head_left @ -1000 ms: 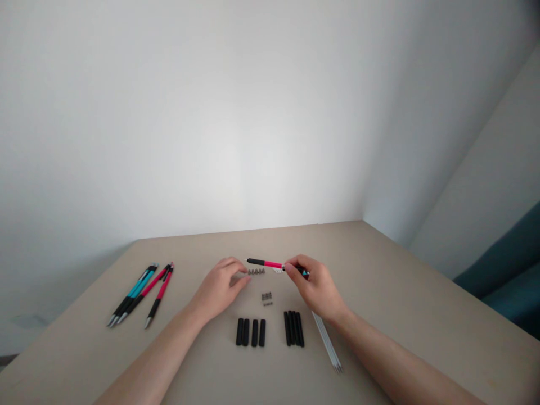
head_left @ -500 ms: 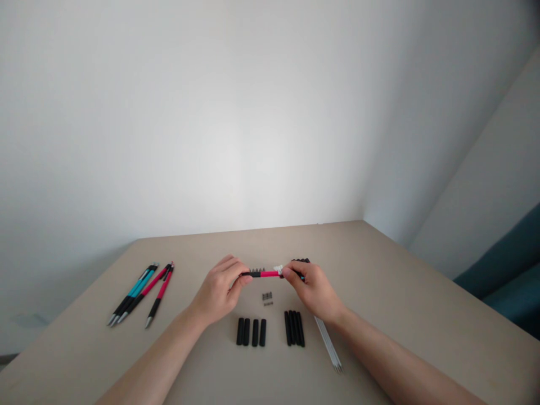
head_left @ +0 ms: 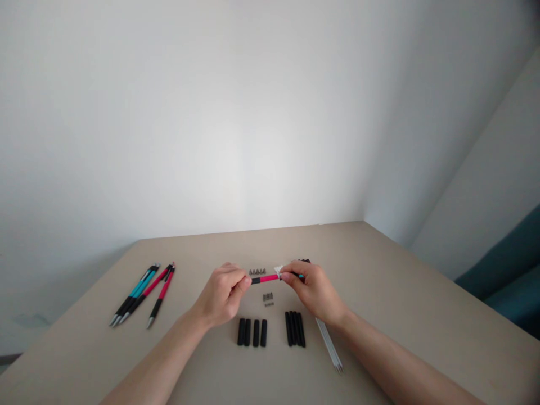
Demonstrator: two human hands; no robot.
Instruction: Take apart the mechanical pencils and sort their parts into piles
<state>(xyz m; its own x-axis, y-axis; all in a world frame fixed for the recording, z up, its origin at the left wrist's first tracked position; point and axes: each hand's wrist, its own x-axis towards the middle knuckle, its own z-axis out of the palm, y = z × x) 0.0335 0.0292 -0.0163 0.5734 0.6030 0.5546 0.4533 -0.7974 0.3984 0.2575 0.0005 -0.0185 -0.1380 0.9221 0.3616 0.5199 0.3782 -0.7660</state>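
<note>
A red and black pen (head_left: 265, 278) lies level between my two hands, just above the beige table (head_left: 379, 292). My left hand (head_left: 223, 295) pinches its black left end with closed fingers. My right hand (head_left: 312, 289) grips the other end, where a white part shows at the fingertips. Right behind the pen stands a short row of small metal tips (head_left: 257, 271). Small springs (head_left: 267, 297) lie directly below it.
Several finished blue and red pens (head_left: 141, 292) lie at the left. Near me are black grip sleeves (head_left: 252, 332), black barrel pieces (head_left: 294, 328) and white refills (head_left: 329, 346). A dark blue seat (head_left: 506, 281) is at the right, beyond the table edge.
My left hand has closed on the pen's left end, which it was not touching a second ago. Both hands brought the pen slightly down and toward me.
</note>
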